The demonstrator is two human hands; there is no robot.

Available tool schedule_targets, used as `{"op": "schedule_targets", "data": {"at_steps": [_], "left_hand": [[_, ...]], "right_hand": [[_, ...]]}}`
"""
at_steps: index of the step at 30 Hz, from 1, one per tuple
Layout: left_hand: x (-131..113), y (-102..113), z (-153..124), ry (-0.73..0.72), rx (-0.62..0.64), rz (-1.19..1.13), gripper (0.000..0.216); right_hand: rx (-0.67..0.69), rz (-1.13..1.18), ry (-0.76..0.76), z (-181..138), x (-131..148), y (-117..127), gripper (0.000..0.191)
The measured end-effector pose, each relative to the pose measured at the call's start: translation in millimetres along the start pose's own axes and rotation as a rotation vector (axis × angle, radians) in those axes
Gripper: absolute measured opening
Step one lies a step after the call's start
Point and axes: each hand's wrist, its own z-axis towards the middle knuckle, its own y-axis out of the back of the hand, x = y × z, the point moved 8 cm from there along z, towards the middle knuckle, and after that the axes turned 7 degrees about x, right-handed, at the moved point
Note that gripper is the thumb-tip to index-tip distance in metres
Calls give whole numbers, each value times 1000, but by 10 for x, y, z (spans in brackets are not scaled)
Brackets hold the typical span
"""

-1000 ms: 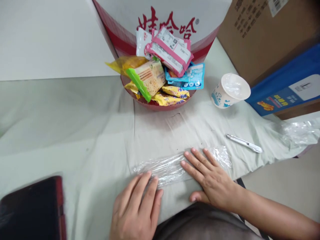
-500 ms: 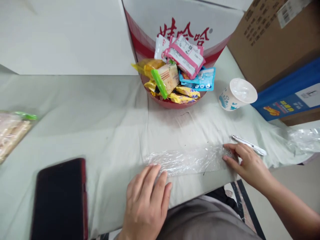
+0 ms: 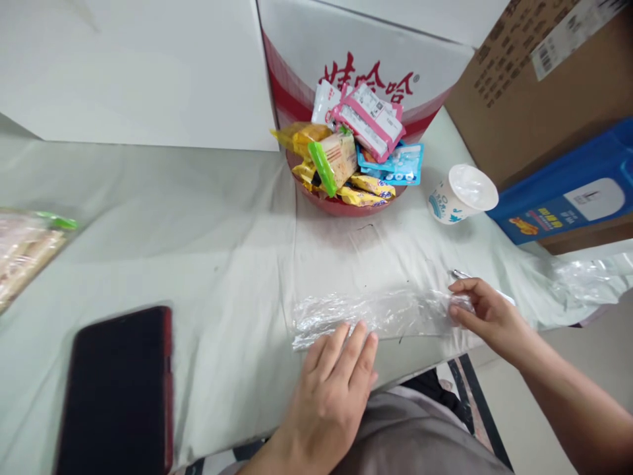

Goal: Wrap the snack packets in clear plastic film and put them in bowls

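Phone (image 3: 119,389): blurred, bottom cut by frame edge. Snack pack (image 3: 24,254) at far left: blurred, cut off by left edge, contents unreadable. Pen (image 3: 462,275): mostly hidden behind right hand (image 3: 487,313), only tip shows. Brown carton (image 3: 534,72) & blue box (image 3: 568,198): cut at right edge. Basket (image 3: 341,206) interior hidden under snacks.

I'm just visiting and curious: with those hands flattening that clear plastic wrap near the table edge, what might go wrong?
The plastic wrap is thin and crinkled; pinched by the right hand while the left hand presses it, it might tear or bunch. The pen lies right beside the right hand and could be knocked away. The paper cup stands close behind and looks easy to tip.
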Motion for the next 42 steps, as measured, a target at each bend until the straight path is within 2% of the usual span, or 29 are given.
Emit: {"op": "schedule_targets", "data": {"at_steps": [3,6,10,14,19,24,29,34,36,39,42], "left_hand": [[-26,-118,17,-25,54,14,37],[-36,-147,17,-57,66,42,36],[-48,-153,-4,-86,67,53,36],[-53,-168,-32,-94,61,49,34],[-62,-148,-47,-101,0,9,27],[-69,-120,-63,-78,-41,-6,18],[-57,-64,-111,-91,-65,-49,21],[-38,20,-107,-104,-96,-92,21],[-44,25,-101,-108,-88,-77,21],[-56,17,-110,-115,-81,-54,23],[-44,8,-119,-103,-71,-44,24]], "right_hand": [[35,184,-51,-51,116,-48,46],[110,257,-55,-73,380,-202,46],[279,289,16,2,865,-608,42],[433,166,118,118,1244,-1079,34],[479,-25,204,216,1424,-1457,30],[549,56,300,207,1518,-1638,42],[585,79,358,173,1512,-1652,44],[546,81,463,24,1596,-1468,36],[463,38,569,-70,1634,-1331,32],[216,-73,769,-234,1610,-1089,29],[-10,-244,830,-353,1427,-976,34]]}}
